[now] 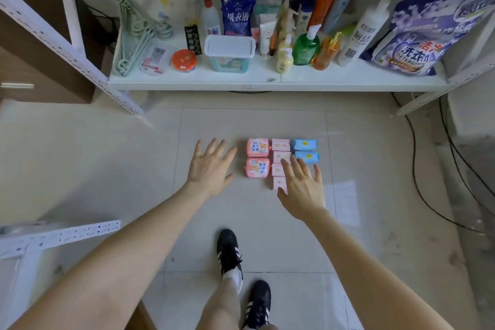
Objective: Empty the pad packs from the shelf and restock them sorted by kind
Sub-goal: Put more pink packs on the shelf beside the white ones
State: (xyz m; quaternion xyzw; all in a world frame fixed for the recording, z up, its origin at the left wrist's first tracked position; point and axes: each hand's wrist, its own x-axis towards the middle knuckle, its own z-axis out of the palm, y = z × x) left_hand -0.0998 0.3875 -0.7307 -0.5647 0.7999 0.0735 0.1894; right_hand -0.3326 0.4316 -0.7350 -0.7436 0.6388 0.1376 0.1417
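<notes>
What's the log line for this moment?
pink packs, pale packs, blue packs: floor, sorted columns | left hand: open, left of pink packs | right hand: open, over pale packs

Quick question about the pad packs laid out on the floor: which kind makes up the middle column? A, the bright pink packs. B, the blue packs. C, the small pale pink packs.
C: the small pale pink packs run down the middle, with the bright pink packs to their left and the blue packs to their right. The right hand hides part of that column.
</notes>
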